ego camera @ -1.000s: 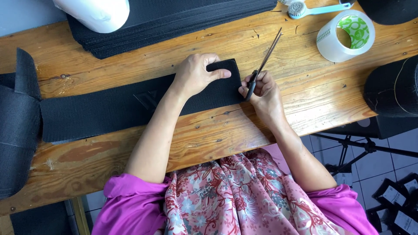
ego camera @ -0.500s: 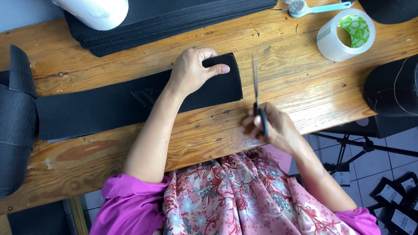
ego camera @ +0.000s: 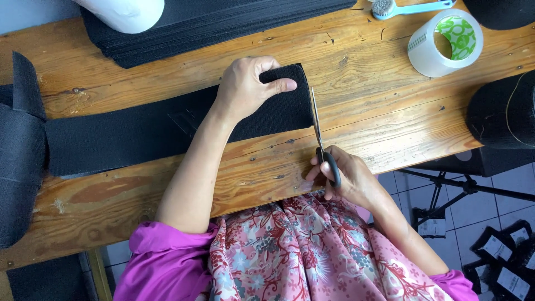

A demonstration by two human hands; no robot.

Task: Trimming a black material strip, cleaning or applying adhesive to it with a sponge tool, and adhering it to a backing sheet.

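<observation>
A long black fabric strip (ego camera: 139, 134) lies across the wooden table (ego camera: 379, 111), running from a black roll (ego camera: 19, 167) at the left edge. My left hand (ego camera: 248, 86) presses flat on the strip's right end. My right hand (ego camera: 343, 175) grips the black handles of a pair of scissors (ego camera: 319, 131) at the table's front edge. The blades point away from me, right beside the strip's right end. Whether the blades touch the fabric I cannot tell.
A stack of black cut pieces (ego camera: 212, 25) lies at the back, with a white roll (ego camera: 125, 11) on it. A tape roll (ego camera: 443, 42) and a light blue brush (ego camera: 407, 8) sit at the back right. Another black roll (ego camera: 501, 111) is at the right edge.
My right hand has pulled the scissors back toward me, from the strip's end down to the table's front edge, and turned the blades upright. My left hand stays on the strip.
</observation>
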